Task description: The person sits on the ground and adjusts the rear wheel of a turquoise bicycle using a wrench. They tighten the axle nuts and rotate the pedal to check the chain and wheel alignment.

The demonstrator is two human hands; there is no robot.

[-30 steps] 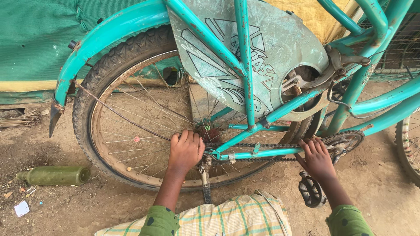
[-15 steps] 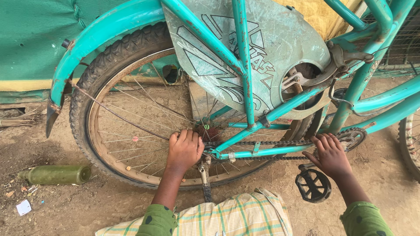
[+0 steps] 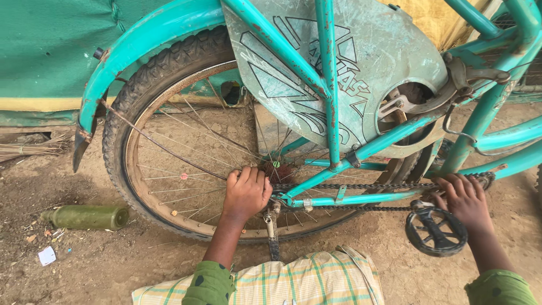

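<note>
Spokes [image 3: 186,152], chain [image 3: 361,186] and teal frame tubes [image 3: 330,85] are crowding the hub where the left hand [image 3: 245,192] is sitting, the pedal [image 3: 436,231] is blocking below the right hand [image 3: 466,197], and bare dirt [image 3: 84,265] is lying open around the green bottle [image 3: 87,217].

One bicycle [image 3: 339,130], two hands, one pedal [image 3: 436,231], one green bottle [image 3: 87,217].

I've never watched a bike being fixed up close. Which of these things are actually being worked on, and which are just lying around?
In the job:
left hand gripping at the rear wheel hub
right hand on the chain by the pedal

Just lying about:
green bottle on the dirt
white paper scrap
straw broom by the green sheet
</note>
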